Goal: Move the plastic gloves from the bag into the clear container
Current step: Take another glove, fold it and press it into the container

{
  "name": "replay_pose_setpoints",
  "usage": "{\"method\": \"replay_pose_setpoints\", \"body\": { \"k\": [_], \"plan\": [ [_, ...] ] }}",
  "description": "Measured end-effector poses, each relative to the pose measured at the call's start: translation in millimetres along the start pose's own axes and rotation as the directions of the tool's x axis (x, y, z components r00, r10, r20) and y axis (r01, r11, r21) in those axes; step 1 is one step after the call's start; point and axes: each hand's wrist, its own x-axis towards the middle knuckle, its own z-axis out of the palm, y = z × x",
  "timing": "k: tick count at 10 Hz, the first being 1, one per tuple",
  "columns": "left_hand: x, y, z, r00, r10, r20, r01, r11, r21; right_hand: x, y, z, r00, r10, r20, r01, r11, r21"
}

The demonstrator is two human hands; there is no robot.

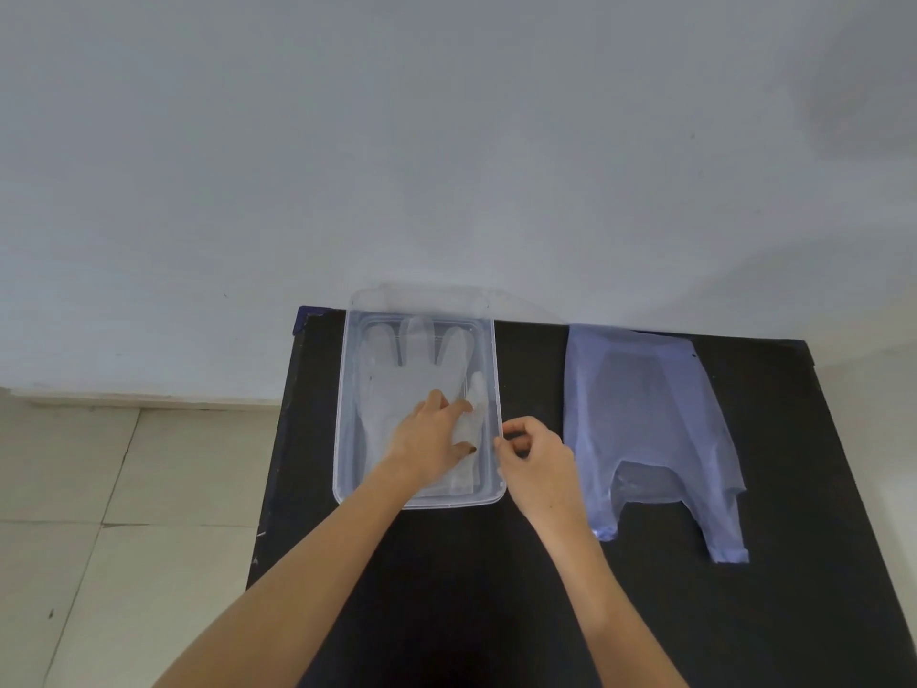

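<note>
A clear rectangular container [342, 419] stands on the black table, left of centre. Translucent plastic gloves [407, 374] lie flat inside it, fingers pointing away from me. My left hand [431, 439] is inside the container, fingers spread and pressing on the gloves' lower part. My right hand [533, 456] hovers at the container's right rim with thumb and fingers curled; whether it pinches a glove edge or the rim I cannot tell. A thin bluish plastic bag [650, 414] lies flat on the table to the right, with something pale faintly showing through it.
The black table [496, 588] ends at a pale wall behind the container and bag. A clear lid [426, 297] leans against the wall behind the container. Tiled floor [124, 513] lies left of the table.
</note>
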Motion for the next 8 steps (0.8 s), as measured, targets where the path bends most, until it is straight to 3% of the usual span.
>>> {"method": "replay_pose_setpoints", "body": {
  "k": [1,3,5,7,8],
  "plan": [
    [-3,-1,-2,0.998,0.021,-0.058,-0.022,1.0,-0.016,0,2,0,1.0,-0.014,0.002,0.014,1.0,0.008],
    [-7,-1,-4,0.983,0.063,0.171,-0.074,0.996,0.058,0,3,2,1.0,-0.024,-0.006,0.024,1.0,-0.017],
    [-6,1,-8,0.986,0.065,0.151,-0.069,0.997,0.023,1,2,1,1.0,-0.014,0.005,0.014,1.0,-0.01],
    [-17,-3,-18,0.967,0.007,0.256,0.003,0.999,-0.04,-3,-1,-4,0.999,-0.009,0.041,0.009,1.0,0.014],
    [-28,1,-37,0.997,-0.021,0.075,0.034,0.984,-0.174,-9,-4,-11,0.999,-0.033,0.021,0.033,0.999,0.024]
  ]
}}
